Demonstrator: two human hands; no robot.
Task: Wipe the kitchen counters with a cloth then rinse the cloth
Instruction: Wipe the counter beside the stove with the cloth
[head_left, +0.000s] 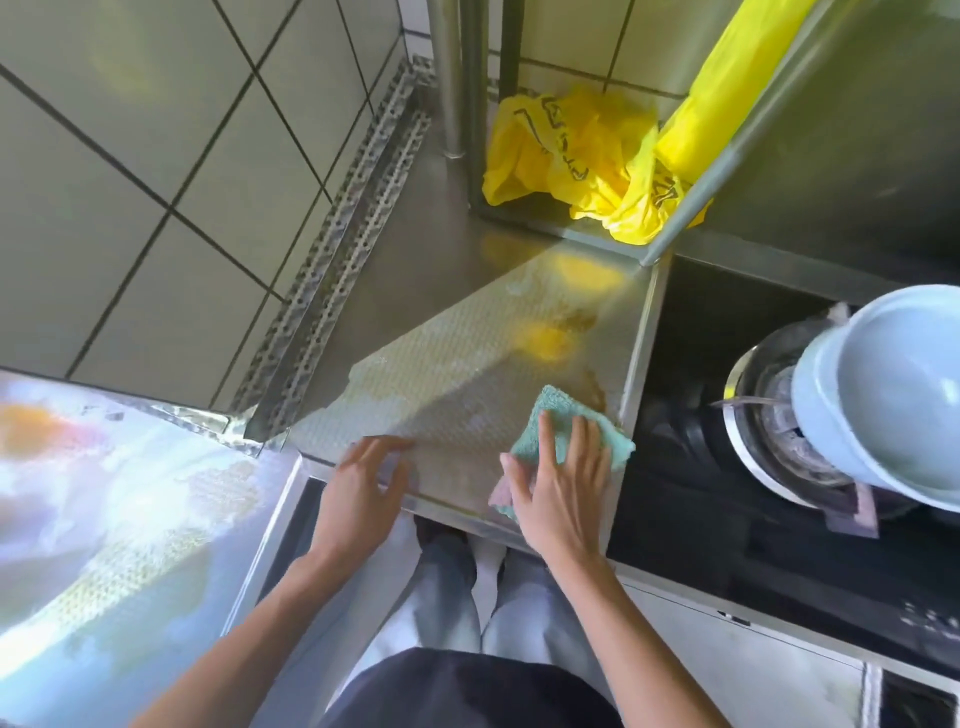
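A teal cloth (558, 415) lies on the steel counter (447, 364) near its front right corner. My right hand (558, 493) presses flat on the cloth, fingers spread over it. A brown stain (592, 392) shows on the metal just beyond the cloth. My left hand (363, 486) rests at the counter's front edge to the left of the cloth, fingers apart, holding nothing. The counter surface is wet and reflects yellow.
A yellow plastic bag (582, 156) sits at the back under a steel shelf frame (691, 208). A stove (727, 415) with a pale blue pot (883, 395) stands to the right. A glaring steel surface (119, 519) is at left, tiled wall (156, 156) behind.
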